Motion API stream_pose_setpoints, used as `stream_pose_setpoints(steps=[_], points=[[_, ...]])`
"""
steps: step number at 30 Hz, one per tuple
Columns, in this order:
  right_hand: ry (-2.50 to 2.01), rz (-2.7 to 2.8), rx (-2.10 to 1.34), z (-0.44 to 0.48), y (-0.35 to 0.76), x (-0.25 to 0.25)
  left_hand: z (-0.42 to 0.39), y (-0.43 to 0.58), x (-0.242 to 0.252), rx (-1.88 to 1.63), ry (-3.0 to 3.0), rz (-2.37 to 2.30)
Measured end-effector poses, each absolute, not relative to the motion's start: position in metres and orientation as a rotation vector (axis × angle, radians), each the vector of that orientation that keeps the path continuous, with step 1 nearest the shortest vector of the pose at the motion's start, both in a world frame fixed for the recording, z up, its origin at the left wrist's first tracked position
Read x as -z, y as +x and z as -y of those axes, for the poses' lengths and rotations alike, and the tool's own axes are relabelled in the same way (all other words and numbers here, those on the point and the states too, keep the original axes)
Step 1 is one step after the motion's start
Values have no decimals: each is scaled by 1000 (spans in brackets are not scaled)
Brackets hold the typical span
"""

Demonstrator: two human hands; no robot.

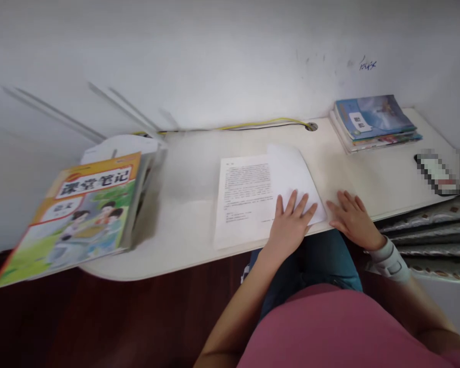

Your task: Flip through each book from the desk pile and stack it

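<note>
Two sheets of paper lie overlapping on the white desk. A printed sheet (247, 199) is on the left, and a blank white sheet (291, 171) covers part of its right side. My left hand (293, 217) rests flat with fingers spread across the blank sheet's lower part, near the desk's front edge. Just to the right of the papers, my right hand (350, 214) lies on the desk edge with its fingers stretched out, holding nothing. A pale band with a buckle (391, 263) wraps my right wrist.
A stack of books (88, 209) with a colourful cover overhangs the desk's left end. More books (375, 120) are piled at the back right, near a phone (439, 174). Yellow and black cables (268, 122) run along the wall into a hole (311, 127).
</note>
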State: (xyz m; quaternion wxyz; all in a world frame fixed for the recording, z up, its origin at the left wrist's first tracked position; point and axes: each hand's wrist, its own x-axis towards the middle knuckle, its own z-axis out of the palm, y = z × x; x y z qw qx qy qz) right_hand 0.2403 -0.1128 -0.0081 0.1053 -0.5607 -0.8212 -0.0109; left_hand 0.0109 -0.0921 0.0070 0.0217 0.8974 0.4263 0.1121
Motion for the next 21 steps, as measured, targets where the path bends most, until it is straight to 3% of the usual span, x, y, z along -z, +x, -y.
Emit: stream_pose_setpoints(steps=[21], points=[[-1494, 2427, -34, 110, 254, 22, 83, 45, 1, -254, 2801, -1363]])
